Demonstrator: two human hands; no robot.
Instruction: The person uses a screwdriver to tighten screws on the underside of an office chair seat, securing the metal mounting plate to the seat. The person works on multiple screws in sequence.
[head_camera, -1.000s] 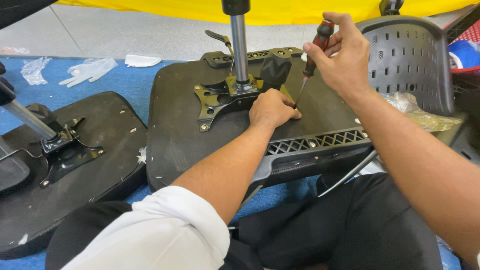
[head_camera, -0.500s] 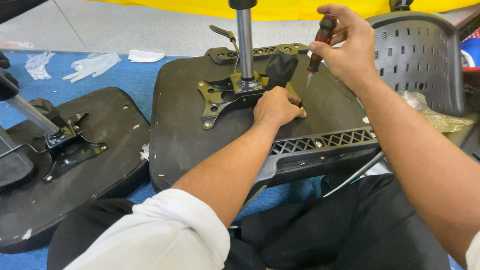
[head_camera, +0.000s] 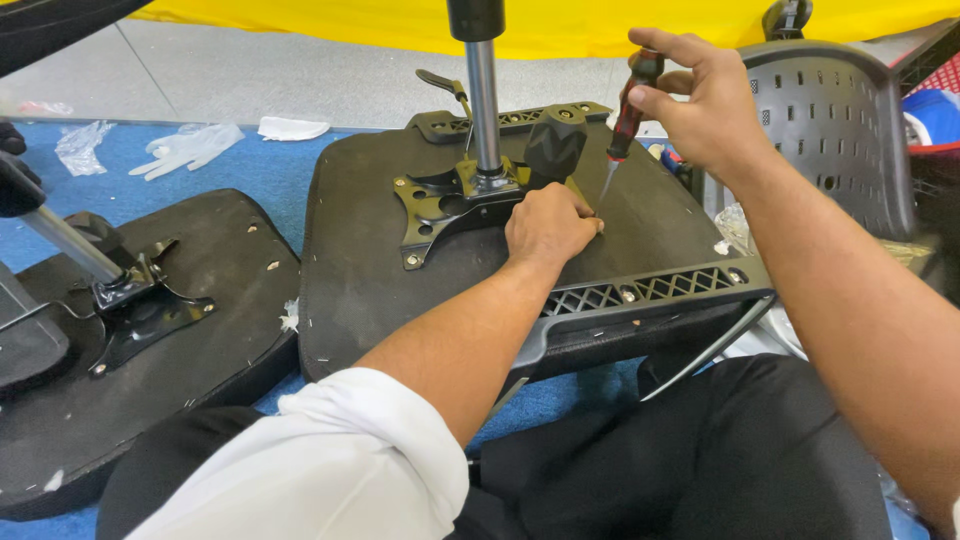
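Black seat base (head_camera: 380, 290) lying underside up, left hand (head_camera: 550, 225) resting clenched beside metal mounting plate (head_camera: 440, 205), right hand (head_camera: 700, 100) gripping red-handled screwdriver (head_camera: 625, 125), tip hovering.

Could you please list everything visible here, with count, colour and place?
Chair seat: one, black, upside down, centre.
Metal plate with post: one, black, on that seat.
Second seat: one, black, left.
Screwdriver: one, red-black handle, above the centre seat.
Chair back: one, grey, perforated, right.
Glove: one, clear, blue floor, upper left.
Left hand: resting on the centre seat beside the plate.
Right hand: gripping the screwdriver.
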